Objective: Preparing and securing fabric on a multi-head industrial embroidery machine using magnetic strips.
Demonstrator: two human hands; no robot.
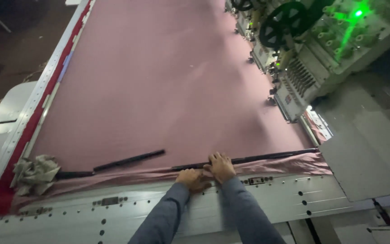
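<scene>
Down at the near edge, we have both hands on the pink fabric (168,86) where it meets the grey metal frame (159,208) of the machine bed. Our left hand (193,180) is curled into a loose fist over the bunched hem, apparently pinching cloth, though we cannot tell how firmly. Our right hand (222,166) lies flat with fingers spread, pressing down on the long black clamp strip (267,157) that runs along the frame edge toward the right.

To do this well, we judge that the flat hand should bear straight down on the strip while the other draws the hem taut toward us, so no wrinkle gets trapped beneath. Working along the strip a little at a time should keep the tension even.

Just to the left, a second black strip (129,160) lies loose and slanted on the fabric, apart from the frame edge. Near the left corner sits a crumpled pale rag (34,174), beside the red band (23,135) running up the left rail.

Further off, the cloth stretches smooth and flat across the bed. At the far right stands a row of embroidery heads (294,77), lit by a green glow (355,16).
</scene>
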